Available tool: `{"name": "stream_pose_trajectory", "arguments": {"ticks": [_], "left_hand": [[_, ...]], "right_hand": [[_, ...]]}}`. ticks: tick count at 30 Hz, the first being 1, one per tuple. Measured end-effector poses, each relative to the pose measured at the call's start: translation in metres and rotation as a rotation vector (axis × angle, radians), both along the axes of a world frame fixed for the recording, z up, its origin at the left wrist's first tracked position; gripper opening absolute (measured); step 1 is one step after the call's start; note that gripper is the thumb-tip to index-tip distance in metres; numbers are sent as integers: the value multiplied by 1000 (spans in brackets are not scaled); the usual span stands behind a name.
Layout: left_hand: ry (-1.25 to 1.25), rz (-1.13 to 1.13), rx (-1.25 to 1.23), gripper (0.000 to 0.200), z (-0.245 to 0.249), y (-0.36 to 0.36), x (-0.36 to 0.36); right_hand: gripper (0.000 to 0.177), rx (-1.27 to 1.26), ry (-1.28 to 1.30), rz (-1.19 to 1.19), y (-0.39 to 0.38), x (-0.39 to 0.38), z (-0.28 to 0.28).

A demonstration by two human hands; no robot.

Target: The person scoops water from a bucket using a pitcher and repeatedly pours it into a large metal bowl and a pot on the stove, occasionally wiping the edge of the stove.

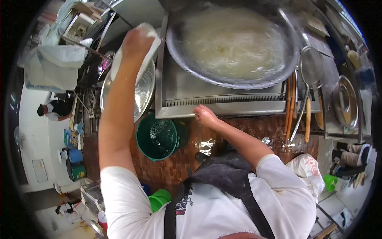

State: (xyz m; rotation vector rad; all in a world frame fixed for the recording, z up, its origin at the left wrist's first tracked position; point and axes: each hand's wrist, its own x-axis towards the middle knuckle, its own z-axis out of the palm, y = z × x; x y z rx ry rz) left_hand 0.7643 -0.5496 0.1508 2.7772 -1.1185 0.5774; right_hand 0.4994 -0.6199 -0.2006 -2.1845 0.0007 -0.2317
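My left hand (137, 41) reaches far forward, its fingers closed on a white, curved, sheet-like thing (152, 32); its kind is blurred by motion. Beneath that arm lies a large shiny metal bowl (145, 85), partly hidden by it. My right hand (205, 115) is at the front edge of the steel stove (238, 108), fingers curled in; I cannot make out anything in them. On the stove stands a wide metal pan (238, 84) full of cloudy, steaming liquid (234, 44).
A green bucket (139, 139) with water stands on the wet brick floor (246, 131). Right of the pan are a long-handled strainer (311, 65), wooden sticks (289, 107) and a metal basin (345, 101). Another person (57, 109) is at the far left.
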Motion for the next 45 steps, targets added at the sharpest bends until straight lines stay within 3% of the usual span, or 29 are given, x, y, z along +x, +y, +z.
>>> {"name": "stream_pose_trajectory", "arguments": {"ticks": [1, 2, 3, 6, 9, 15, 17, 21, 23, 24, 25, 26, 27, 34, 45], "left_hand": [[3, 39, -28, 36, -1, 38, -28], [-53, 123, 93, 50, -36, 96, -13], [191, 373, -80, 60, -32, 125, -55], [383, 542, -167, 55, -64, 231, -130], [464, 676, -335, 48, -130, 320, -182], [807, 800, -439, 43, -335, 444, -175], [818, 792, -361, 43, -392, 455, -152], [886, 816, -154, 46, -553, 466, -110], [1019, 761, -84, 45, -640, 476, -95], [851, 624, -133, 45, -695, 484, -100], [991, 682, -92, 47, -706, 478, -86], [1051, 735, -18, 48, -755, 474, -84], [1012, 613, 38, 53, -800, 481, -83], [988, 675, 108, 49, -887, 455, -68], [1109, 648, 126, 54, -967, 423, -58]], "right_hand": [[23, -55, -20, 23, 14, 8, -3], [30, -85, 28, 75, 28, 17, -1], [36, -116, 80, 131, 42, 28, 2], [61, -293, 201, 248, 86, 63, 8], [84, -577, 203, 304, 136, 99, -16], [89, -859, 367, 410, 190, 164, -27], [89, -827, 360, 413, 195, 174, -37], [90, -778, 277, 377, 200, 178, -54], [90, -794, 336, 355, 207, 181, -46], [90, -790, 304, 358, 205, 182, -50], [90, -791, 274, 357, 203, 183, -54], [91, -820, 246, 357, 198, 184, -59], [93, -838, 216, 365, 197, 186, -65], [97, -795, 266, 388, 196, 192, -71], [99, -815, 259, 390, 191, 193, -79]]}}
